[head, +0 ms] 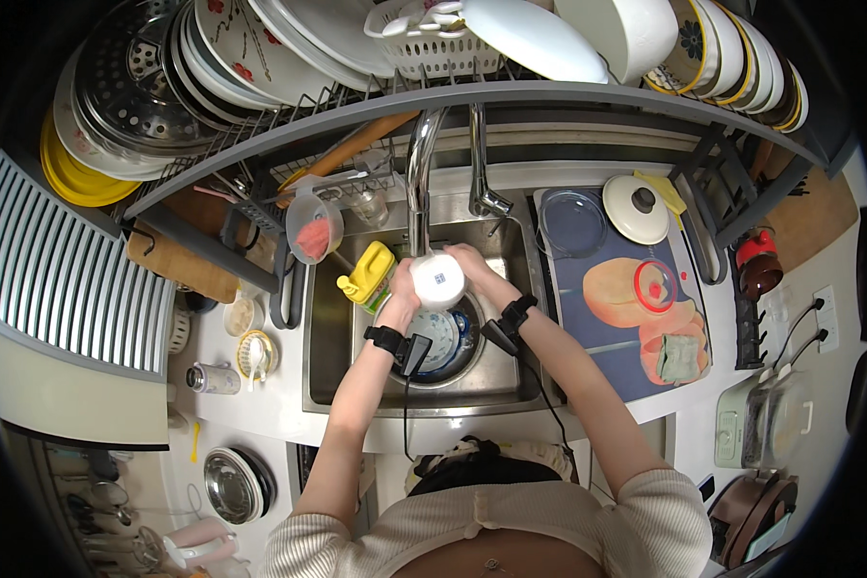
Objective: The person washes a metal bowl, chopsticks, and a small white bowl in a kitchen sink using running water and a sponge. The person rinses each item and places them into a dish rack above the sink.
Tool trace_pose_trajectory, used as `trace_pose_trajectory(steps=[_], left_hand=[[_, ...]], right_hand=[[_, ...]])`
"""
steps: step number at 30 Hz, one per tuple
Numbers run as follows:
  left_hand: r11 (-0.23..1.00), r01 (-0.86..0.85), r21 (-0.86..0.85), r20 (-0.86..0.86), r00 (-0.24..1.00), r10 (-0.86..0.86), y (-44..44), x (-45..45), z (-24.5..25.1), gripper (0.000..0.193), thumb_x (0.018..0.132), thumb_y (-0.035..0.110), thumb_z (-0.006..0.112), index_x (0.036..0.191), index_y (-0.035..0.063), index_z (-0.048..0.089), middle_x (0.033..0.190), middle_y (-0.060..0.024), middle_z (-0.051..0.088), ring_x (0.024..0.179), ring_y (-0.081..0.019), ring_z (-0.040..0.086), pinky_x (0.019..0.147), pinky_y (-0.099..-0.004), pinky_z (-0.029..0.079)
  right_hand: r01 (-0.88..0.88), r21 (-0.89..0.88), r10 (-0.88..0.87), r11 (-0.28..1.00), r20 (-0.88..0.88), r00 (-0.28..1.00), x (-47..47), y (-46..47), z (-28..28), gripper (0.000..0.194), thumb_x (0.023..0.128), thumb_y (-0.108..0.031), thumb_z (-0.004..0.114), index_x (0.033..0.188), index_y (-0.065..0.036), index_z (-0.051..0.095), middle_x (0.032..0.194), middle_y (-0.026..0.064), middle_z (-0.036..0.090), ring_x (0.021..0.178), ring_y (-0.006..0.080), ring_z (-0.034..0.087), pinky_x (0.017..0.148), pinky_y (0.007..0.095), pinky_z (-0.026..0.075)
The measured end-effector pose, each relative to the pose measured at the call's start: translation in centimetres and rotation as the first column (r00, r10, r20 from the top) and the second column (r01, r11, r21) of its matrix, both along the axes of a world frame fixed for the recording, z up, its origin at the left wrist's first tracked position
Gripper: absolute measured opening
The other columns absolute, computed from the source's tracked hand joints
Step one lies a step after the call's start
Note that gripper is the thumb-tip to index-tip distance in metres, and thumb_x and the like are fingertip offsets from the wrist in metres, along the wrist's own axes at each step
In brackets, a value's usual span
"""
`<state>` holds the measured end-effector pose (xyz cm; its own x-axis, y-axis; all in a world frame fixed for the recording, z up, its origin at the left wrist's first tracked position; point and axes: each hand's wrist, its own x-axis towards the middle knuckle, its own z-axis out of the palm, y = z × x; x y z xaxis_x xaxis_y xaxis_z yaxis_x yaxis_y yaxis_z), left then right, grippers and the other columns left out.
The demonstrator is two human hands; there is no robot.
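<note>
Both my hands grip a white bowl (438,280) under the chrome faucet (420,180), with its underside, bearing a small blue mark, turned up towards me. On the bowl's left side is my left hand (404,287); my right hand (472,266) holds it at the upper right. Whether water runs is not plain. Below it in the steel sink (506,390), a blue-patterned plate (435,339) lies in a round metal basin (469,365). Left of my left hand, a yellow detergent bottle (368,274) leans in the sink.
A dish rack (477,92) loaded with plates and bowls spans above the sink. On the right, a mat (600,361) holds a pot lid (636,209), a glass lid and a folded cloth (679,357). Left stand a flask (213,378) and small bowls. Cables hang from both wrist devices.
</note>
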<state>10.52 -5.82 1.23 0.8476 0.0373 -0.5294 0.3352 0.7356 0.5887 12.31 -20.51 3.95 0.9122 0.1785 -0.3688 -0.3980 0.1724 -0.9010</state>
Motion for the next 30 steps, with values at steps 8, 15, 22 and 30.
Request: trace_pose_trajectory(steps=[8, 15, 22, 30], left_hand=[[0.993, -0.079, 0.090, 0.071, 0.995, 0.072, -0.6, -0.1, 0.5, 0.014, 0.080, 0.014, 0.047, 0.077, 0.0014, 0.053, 0.072, -0.0060, 0.056, 0.067, -0.0195, 0.056, 0.061, -0.0331, 0.048], [0.998, -0.037, -0.045, 0.036, 0.999, 0.039, -1.0, -0.9, 2.8, 0.020, 0.084, 0.017, 0.038, 0.080, 0.0025, 0.052, 0.076, -0.0098, 0.056, 0.069, -0.0220, 0.057, 0.064, -0.0355, 0.049], [0.998, -0.010, -0.069, 0.063, 0.998, 0.014, -2.2, 1.0, 3.6, 0.036, 0.088, 0.022, 0.026, 0.101, -0.0014, 0.050, 0.095, -0.0161, 0.058, 0.084, -0.0305, 0.058, 0.079, -0.0401, 0.047], [0.759, -0.274, 0.590, 0.189, 0.961, 0.200, -7.0, -3.3, 4.5, 0.051, 0.089, 0.032, 0.031, 0.124, -0.0057, 0.031, 0.121, -0.0198, 0.041, 0.109, -0.0306, 0.044, 0.094, -0.0331, 0.032]], right_hand=[[0.235, -0.950, 0.820, 0.204, 0.297, 0.490, -2.1, 4.2, 6.4, 0.035, 0.077, -0.031, 0.041, 0.085, -0.006, 0.064, 0.075, 0.0201, 0.061, 0.075, 0.0365, 0.059, 0.072, 0.0431, 0.045], [-0.243, -0.495, 0.422, 0.835, 0.291, 0.858, -0.3, 0.4, 6.7, 0.039, 0.079, -0.035, 0.051, 0.093, 0.001, 0.061, 0.085, 0.0149, 0.063, 0.077, 0.0239, 0.062, 0.068, 0.0318, 0.048], [0.450, 0.487, -0.306, 0.749, -0.348, 0.886, -2.4, -0.4, 1.2, 0.032, 0.087, -0.031, 0.043, 0.098, -0.005, 0.056, 0.094, 0.0053, 0.060, 0.087, 0.0189, 0.058, 0.076, 0.0304, 0.047], [0.656, 0.453, -0.451, 0.603, -0.485, 0.749, -1.4, -0.3, -0.5, 0.032, 0.087, -0.029, 0.041, 0.099, -0.003, 0.054, 0.095, 0.0087, 0.060, 0.085, 0.0224, 0.059, 0.074, 0.0352, 0.048]])
